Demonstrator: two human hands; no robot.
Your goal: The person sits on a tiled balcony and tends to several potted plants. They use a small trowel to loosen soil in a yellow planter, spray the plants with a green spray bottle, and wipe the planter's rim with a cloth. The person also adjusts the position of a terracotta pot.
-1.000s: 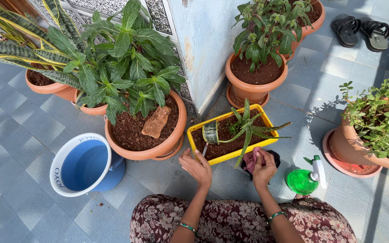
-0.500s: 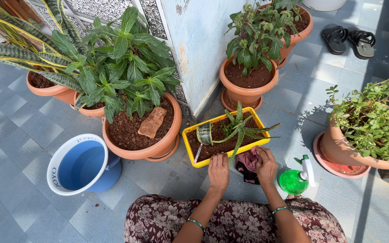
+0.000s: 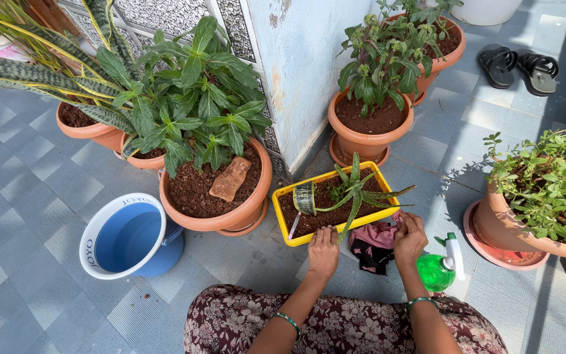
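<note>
Left hand [image 3: 323, 250] flat, fingers loose, steadying near rim of yellow planter [image 3: 294, 236] on tiled floor; right hand [image 3: 409, 237] pressing pink cloth [image 3: 377, 235] beside planter, closed grasp unconfirmed.

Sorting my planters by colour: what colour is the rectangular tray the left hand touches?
Yellow; the rectangular tray by the left hand shows in the head view.
</note>
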